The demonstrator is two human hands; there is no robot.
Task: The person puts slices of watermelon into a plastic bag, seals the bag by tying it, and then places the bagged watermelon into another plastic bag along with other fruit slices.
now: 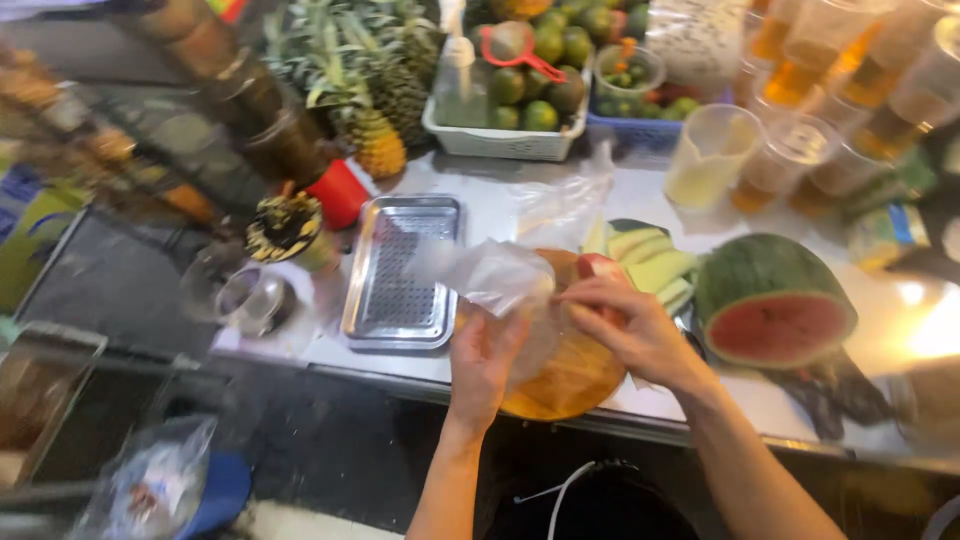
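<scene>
The person stands at a shiny metal surface (480, 215) and works over a round wooden board (575, 375). Both hands pull at a thin clear plastic bag (490, 275) above the board. The left hand (483, 352) grips the bag's lower edge from below, and the right hand (625, 318) pinches its side. It seems best to hold the mouth wide and keep the bag over the board. A cut half watermelon (772, 300) sits just beside the board, with green rind strips (648, 265) behind. The bag is blurry, so what is inside cannot be seen. The right hand hides part of a small red piece (600, 265).
</scene>
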